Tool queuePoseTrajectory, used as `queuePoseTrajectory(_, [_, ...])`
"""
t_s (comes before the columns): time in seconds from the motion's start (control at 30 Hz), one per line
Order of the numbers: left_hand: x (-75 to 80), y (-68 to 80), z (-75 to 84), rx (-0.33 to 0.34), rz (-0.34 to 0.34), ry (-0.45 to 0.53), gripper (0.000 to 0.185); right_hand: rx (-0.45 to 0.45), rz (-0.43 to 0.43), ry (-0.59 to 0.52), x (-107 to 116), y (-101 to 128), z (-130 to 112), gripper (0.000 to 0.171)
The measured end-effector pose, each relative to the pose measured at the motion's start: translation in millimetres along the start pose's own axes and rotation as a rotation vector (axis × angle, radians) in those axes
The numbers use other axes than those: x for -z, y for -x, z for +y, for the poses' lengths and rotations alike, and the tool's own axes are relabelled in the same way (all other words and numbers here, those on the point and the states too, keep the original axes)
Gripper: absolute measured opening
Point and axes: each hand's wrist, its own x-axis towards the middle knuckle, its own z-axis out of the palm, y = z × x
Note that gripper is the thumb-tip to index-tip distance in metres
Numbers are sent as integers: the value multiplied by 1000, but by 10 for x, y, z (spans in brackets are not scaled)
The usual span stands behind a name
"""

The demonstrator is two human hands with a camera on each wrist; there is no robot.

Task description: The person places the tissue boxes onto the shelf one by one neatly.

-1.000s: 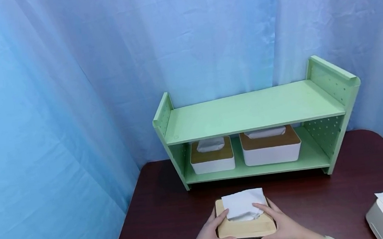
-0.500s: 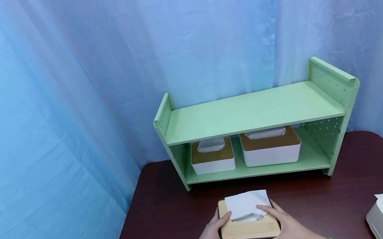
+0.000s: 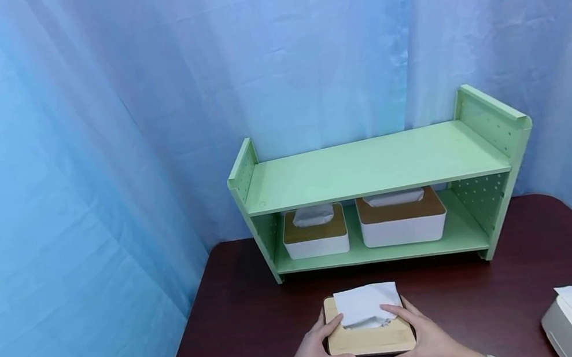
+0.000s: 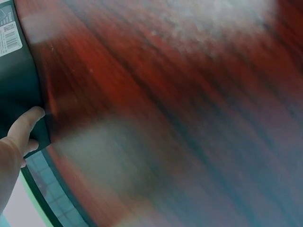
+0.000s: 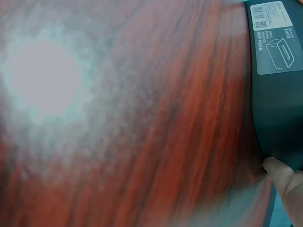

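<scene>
While the left hand (image 3: 313, 355) and right hand (image 3: 429, 344) grip its opposite sides, a tissue box (image 3: 371, 340) is in front of the green shelf (image 3: 376, 166), which holds two white boxes (image 3: 317, 248).

Table's (image 3: 250, 333) glossy wood grain, shiny enough to bounce a glare. The dark tissue box (image 5: 272, 109) has a matt, plasticky-looking body, smooth wood-look lid (image 3: 371, 341) and soft paper tissue (image 3: 366, 305). Rack (image 3: 379, 166) along the table's back edge looks like smooth painted metal; its left box (image 3: 317, 248) and right box (image 3: 404, 232), smooth plastic-looking, wood-look tops. Curtain (image 3: 315, 53): creased cloth, satiny sheen.
</scene>
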Motion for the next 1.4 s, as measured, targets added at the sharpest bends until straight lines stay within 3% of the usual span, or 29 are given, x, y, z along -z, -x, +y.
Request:
queuePoseTrajectory(0.43, [-20, -32, 26, -38, 39, 17, 78, -29, 37, -26, 3, 22, -36, 89])
queuePoseTrajectory(0.63, [67, -60, 110, -119, 113, -20, 80, 22, 111, -8, 63, -34, -148, 91])
queuePoseTrajectory(1.03, [614, -146, 607, -270, 222, -76, 79, 165, 201, 117, 476, -358, -581, 92])
queuePoseTrajectory(1.23, [1013, -185, 909, -418, 328, -188, 81, 252, 254, 143, 728, -567, -948, 93])
queuePoseTrajectory(1.4, [1319, -264, 1057, -521, 394, -246, 83, 338, 265, 162, 896, -802, -1175, 93])
